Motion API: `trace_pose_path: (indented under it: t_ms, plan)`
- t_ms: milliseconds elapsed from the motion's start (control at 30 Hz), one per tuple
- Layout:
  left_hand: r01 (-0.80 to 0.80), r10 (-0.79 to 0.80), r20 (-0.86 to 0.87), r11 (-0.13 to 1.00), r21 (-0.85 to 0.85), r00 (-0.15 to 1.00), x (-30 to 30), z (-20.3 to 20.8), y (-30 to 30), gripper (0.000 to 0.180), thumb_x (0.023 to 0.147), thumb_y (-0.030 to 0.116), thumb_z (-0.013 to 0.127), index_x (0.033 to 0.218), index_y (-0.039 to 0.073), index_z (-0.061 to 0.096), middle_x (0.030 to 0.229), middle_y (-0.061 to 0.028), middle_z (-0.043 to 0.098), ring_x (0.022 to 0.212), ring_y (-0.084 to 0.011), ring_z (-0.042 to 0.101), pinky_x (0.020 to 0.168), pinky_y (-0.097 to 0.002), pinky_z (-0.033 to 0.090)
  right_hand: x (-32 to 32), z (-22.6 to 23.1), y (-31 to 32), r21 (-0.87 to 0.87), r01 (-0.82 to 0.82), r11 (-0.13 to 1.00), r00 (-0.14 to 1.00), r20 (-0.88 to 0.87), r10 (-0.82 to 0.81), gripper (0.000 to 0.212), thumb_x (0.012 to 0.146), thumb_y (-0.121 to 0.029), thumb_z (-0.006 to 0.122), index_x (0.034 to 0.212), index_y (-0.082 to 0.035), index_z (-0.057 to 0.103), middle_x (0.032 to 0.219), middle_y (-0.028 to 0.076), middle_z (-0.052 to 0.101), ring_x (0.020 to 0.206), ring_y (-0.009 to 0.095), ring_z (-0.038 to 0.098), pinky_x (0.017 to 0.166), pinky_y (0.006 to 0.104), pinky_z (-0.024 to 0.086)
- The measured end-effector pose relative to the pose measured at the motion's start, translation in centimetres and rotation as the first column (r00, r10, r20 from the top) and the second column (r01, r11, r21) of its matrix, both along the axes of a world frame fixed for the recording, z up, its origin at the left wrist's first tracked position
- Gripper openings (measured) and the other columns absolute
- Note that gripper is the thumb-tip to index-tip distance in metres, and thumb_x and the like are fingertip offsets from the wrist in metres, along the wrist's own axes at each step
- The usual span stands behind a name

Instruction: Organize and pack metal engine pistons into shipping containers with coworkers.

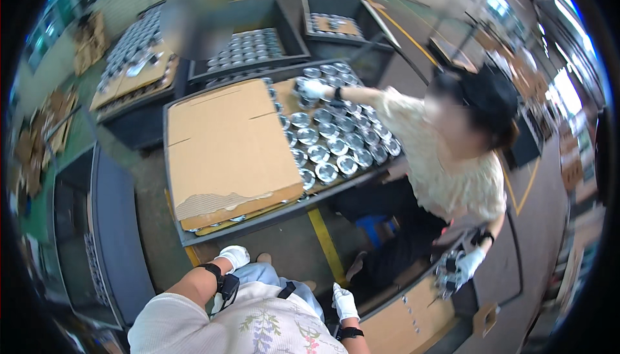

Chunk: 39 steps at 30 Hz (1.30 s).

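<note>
My left hand [234, 257], in a white glove, rests by my left knee with its fingers lying loosely and nothing visible in them. In a white glove too, my right hand [345, 303] is raised beside the lower right crate, fingers drawn together, no object showing. A large metal crate [278, 213] stands in front of me. A torn cardboard sheet [226, 147] covers its left part. Rows of shiny round metal parts [332, 146] fill its right part. One gloved hand [314, 89] of a co-worker touches parts at the far side; the other [466, 269] holds several metal parts.
The co-worker [445, 160] sits close on the right. A crate lined with cardboard [407, 318] is at lower right. More crates of metal parts [255, 47] stand behind. A dark grey bin [116, 225] is at left. Yellow lines [327, 244] mark the floor.
</note>
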<state>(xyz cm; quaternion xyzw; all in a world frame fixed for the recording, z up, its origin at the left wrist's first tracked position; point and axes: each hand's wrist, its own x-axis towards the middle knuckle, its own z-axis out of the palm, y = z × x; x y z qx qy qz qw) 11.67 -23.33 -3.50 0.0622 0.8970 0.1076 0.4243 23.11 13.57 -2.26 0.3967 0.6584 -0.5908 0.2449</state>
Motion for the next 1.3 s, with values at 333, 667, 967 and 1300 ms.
trace_pose_path:
  t_ms: [333, 667, 967, 1300]
  plan:
    - [-0.664, 0.664, 0.135, 0.746, -0.045, 0.736, 11.1, -5.2, -10.4, 0.040, 0.083, 0.034, 0.041, 0.098, 0.007, 0.068, 0.108, -0.0189, 0.061, 0.102, -0.0360, 0.058, 0.087, -0.0437, 0.046, -15.2, -1.1, -11.6, 0.301, -0.823, 0.481, 0.488, -0.056, 0.871, 0.032, 0.089, -0.024, 0.061, 0.105, 0.003, 0.064, 0.094, 0.010, 0.068, 0.086, 0.014, 0.063, 0.078, 0.0250, 0.047]
    - [-0.992, 0.998, 0.033, 0.056, -0.113, 0.053, 19.1, -5.3, -3.6, 0.041, 0.086, 0.037, 0.042, 0.096, 0.007, 0.068, 0.102, -0.0182, 0.064, 0.097, -0.0364, 0.060, 0.086, -0.0447, 0.048, -25.5, -0.2, -21.9, 0.251, -0.946, -0.205, -0.184, 0.105, 0.977, 0.045, 0.087, -0.040, 0.060, 0.097, 0.004, 0.065, 0.088, 0.019, 0.068, 0.083, 0.025, 0.066, 0.077, 0.0322, 0.049]
    - [-0.805, 0.802, -0.162, -0.590, -0.062, -0.575, 25.3, -9.6, 5.4, 0.040, 0.087, 0.034, 0.042, 0.095, 0.003, 0.066, 0.096, -0.0237, 0.063, 0.094, -0.0395, 0.059, 0.083, -0.0455, 0.047, -27.5, 1.3, -31.3, 0.131, -0.869, -0.478, -0.465, 0.115, 0.878, 0.036, 0.088, -0.035, 0.061, 0.104, -0.003, 0.067, 0.064, -0.003, 0.056, 0.056, 0.005, 0.047, 0.051, 0.0225, 0.039]
    - [-0.467, 0.527, 0.138, -0.826, 0.317, -0.839, 23.9, -7.8, -3.1, 0.062, 0.085, 0.050, 0.052, 0.117, -0.003, 0.055, 0.114, -0.0227, 0.060, 0.109, -0.0322, 0.057, 0.092, -0.0362, 0.044, -18.0, 1.3, -43.8, -0.081, -0.849, -0.522, -0.527, 0.183, 0.830, 0.038, 0.090, -0.033, 0.059, 0.114, -0.004, 0.059, 0.081, 0.001, 0.064, 0.056, 0.006, 0.052, 0.052, 0.0209, 0.045]
